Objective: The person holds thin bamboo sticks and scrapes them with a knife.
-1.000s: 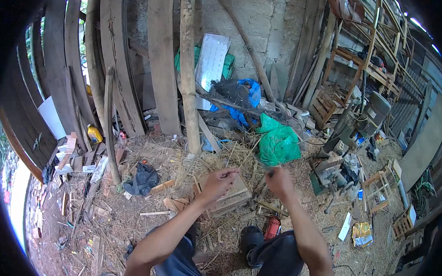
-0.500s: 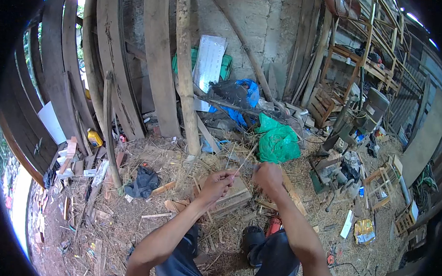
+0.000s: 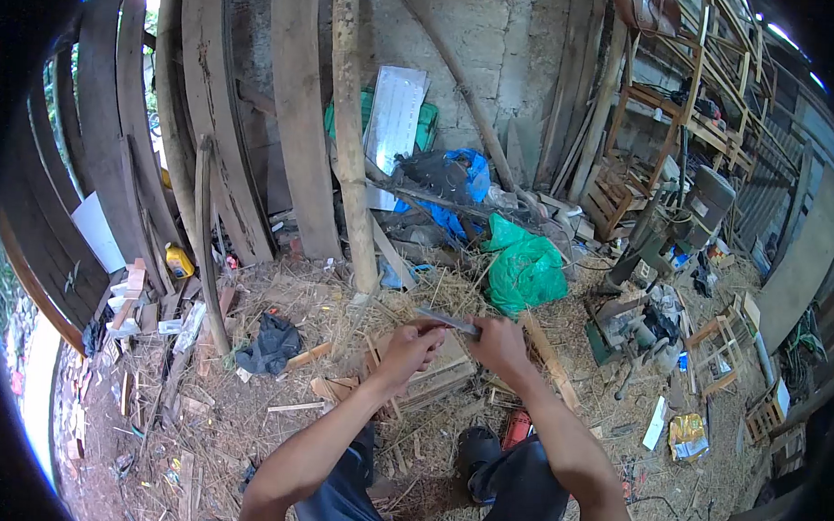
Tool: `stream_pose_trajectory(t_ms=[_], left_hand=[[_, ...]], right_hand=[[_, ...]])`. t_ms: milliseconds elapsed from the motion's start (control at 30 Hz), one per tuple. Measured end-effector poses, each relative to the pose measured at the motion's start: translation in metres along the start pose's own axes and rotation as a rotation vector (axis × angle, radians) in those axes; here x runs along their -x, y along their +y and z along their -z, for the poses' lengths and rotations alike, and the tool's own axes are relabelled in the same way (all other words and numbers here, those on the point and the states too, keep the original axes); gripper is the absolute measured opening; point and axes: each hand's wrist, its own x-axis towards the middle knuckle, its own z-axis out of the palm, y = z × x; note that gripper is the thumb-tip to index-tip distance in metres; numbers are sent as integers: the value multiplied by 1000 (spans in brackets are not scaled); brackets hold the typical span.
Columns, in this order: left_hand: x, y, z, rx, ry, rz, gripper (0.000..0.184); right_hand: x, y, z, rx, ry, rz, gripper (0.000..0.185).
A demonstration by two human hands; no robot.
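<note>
Near the centre my right hand [image 3: 503, 346] is closed round the end of a knife-like grey blade [image 3: 452, 321], which points left. My left hand [image 3: 410, 352] is pinched at the blade's far end; the thin stick seen in it earlier is hard to make out now. Below and between the hands lies a wooden board or block [image 3: 434, 376] on the straw-covered ground. A green plastic bag [image 3: 527, 275] lies just beyond my right hand.
A wooden post [image 3: 350, 148] stands ahead. A red can [image 3: 518, 428] lies by my right foot. Black cloth [image 3: 269, 344] is on the left, a green metal machine [image 3: 610, 333] on the right. Long planks [image 3: 295, 118] lean along the wall.
The blade in my right hand has swung into clear view and now lies across to my left fingers. The thin stick that stood up from my left hand no longer shows clearly.
</note>
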Motion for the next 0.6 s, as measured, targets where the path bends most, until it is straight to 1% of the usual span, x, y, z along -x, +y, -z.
stream_pose_trajectory(t_ms=[33,67,100,167,200,267,333,400,467,533,600], left_hand=[[-1,-1,-1,-5,-1,2,27],[-2,-3,-2,22,-3,7,26],[-1,-4,-3,48,-5,14,26],[0,-1,-1,31,-2,18,25],[2,1,-1,19,1,13,25],[12,6,-3,6,-30,53,24],[17,10,-4,-15,-60,96,24],[20,11,-4,68,-54,51,24],[15,12,-2,63,-33,46,23],[8,9,-1,63,-19,34,22],[5,4,-2,0,-37,32,21]], right_hand=[[-1,-4,-3,81,-73,21,19],[-3,-4,-6,41,-8,5,18],[-5,2,-9,34,-9,-2,18],[-13,15,-9,147,-4,-55,18],[-14,1,12,91,-41,-257,22],[-24,64,-3,50,30,-467,28],[-17,85,13,107,41,-604,31],[-7,94,10,105,23,-613,33],[-6,96,8,123,7,-612,34],[-10,69,19,-334,54,-358,35],[-15,53,6,-675,122,-160,30]])
